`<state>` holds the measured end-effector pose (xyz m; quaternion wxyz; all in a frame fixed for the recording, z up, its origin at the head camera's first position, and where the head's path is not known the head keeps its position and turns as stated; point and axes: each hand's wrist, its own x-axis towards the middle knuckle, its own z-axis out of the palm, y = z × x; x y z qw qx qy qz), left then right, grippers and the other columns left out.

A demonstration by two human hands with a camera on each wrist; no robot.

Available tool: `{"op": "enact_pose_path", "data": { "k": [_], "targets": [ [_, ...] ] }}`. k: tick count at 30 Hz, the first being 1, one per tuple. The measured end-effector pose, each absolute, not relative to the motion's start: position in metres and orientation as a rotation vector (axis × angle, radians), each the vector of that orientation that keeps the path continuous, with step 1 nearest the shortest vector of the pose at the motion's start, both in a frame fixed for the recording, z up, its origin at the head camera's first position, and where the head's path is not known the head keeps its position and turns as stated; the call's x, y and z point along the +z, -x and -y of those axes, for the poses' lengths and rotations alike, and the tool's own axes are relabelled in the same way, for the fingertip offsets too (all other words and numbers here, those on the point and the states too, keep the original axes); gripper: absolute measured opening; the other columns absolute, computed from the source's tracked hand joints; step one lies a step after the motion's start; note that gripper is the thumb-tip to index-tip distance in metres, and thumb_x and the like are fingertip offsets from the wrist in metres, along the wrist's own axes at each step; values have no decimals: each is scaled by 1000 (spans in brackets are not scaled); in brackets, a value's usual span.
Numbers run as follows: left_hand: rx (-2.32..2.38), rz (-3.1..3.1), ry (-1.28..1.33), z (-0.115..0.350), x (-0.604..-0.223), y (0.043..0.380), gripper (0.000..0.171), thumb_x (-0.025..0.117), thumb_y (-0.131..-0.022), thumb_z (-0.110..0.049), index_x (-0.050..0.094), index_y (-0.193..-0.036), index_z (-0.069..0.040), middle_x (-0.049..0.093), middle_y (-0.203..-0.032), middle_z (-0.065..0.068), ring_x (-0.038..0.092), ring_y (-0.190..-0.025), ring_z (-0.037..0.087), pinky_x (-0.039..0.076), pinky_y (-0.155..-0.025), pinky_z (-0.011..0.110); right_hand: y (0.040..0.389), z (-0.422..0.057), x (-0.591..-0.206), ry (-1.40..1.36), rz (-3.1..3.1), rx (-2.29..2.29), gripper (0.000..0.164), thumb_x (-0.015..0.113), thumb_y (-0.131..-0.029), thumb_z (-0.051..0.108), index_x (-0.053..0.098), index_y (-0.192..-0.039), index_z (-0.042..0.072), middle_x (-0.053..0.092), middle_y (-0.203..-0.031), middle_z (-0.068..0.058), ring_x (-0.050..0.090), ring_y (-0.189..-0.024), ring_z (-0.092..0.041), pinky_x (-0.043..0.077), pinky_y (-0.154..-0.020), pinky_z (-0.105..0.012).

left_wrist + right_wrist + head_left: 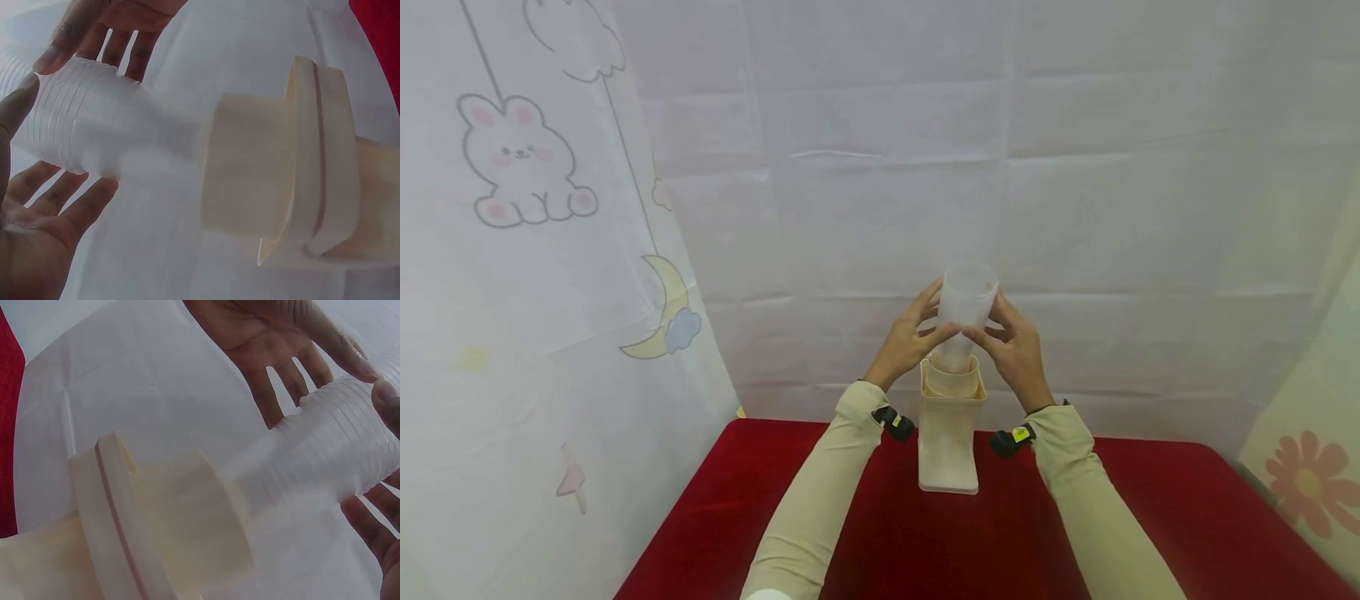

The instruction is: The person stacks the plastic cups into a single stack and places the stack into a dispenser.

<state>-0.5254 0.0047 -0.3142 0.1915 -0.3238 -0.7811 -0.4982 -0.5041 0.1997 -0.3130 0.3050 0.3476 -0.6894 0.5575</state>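
Note:
A stack of clear plastic cups stands mouth up, its ridged rims showing closely spaced in both wrist views. The narrow lower end of the stack reaches to the round collar of a cream cup dispenser. My left hand grips the stack from the left, fingers spread along its side. From the right, my right hand holds it the same way. Both thumbs come together on the near side of the cups, and the fingers bend round the far side.
The dispenser stands on a red-covered table, near its back edge. Behind the table hangs a creased white sheet; a printed sheet is at the left. Dark wrist cameras sit on both cuffs.

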Motion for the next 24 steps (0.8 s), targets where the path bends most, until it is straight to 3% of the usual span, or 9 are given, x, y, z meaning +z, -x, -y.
{"op": "enact_pose_path", "data": {
  "k": [10,21,24],
  "targets": [
    [-1411,2213,911,-3,-326,530,77,66,-97,-23,22,-160,-28,42,-154,17,50,-133,34,48,-100,42,509,-198,-326,-890,1845,1480,72,74,-86,-4,41,-150,1,51,-145,-20,59,-116,-37,53,-90,-51],
    [-1441,2238,919,-3,-342,533,76,66,-97,-25,23,-160,-26,41,-154,17,49,-133,35,48,-100,44,506,-199,-341,-863,1862,1514,74,75,-85,-5,39,-150,0,53,-141,-23,59,-115,-41,54,-87,-29],
    [-1443,2246,914,-3,-343,531,76,66,-98,-24,22,-160,-25,41,-153,18,49,-133,35,48,-100,44,504,-199,-342,-852,1868,1518,74,75,-85,-5,39,-150,-1,52,-143,-23,58,-117,-42,54,-87,-30]
  ]
}}
